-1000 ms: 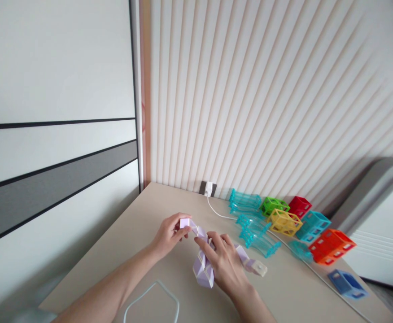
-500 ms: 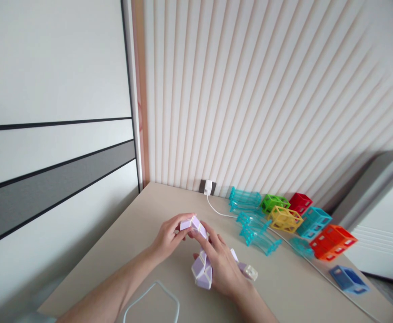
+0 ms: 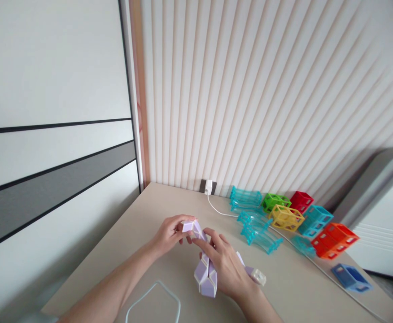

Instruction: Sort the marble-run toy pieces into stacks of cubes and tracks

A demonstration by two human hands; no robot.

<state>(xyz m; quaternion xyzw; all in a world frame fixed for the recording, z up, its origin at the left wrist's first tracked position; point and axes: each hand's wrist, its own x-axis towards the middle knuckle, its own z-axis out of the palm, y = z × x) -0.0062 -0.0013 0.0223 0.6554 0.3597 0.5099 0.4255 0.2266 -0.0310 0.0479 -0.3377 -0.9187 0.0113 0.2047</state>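
A folded chain of purple and white segments (image 3: 206, 279), like a twisting snake puzzle, is held between both hands over the table. My left hand (image 3: 170, 234) pinches its upper left end between thumb and fingers. My right hand (image 3: 224, 262) is wrapped round the middle of the chain, fingers bent toward the upper part. A bulky purple section hangs below the right fingers. Past the right wrist a clear end piece (image 3: 259, 277) sticks out. The right palm hides the part in between.
On the beige table (image 3: 163, 202) at the right are teal translucent pieces (image 3: 260, 233), a yellow frame (image 3: 286, 218), a green one, red, orange (image 3: 334, 241) and blue blocks (image 3: 351, 277). A white cable runs from the wall plug (image 3: 208, 186); a pale cord loop (image 3: 158, 283) lies near the front.
My right hand has shifted slightly right and down with the lower part of the chain. The chain's upper part has turned a little in the fingers, and the clear end has moved right.
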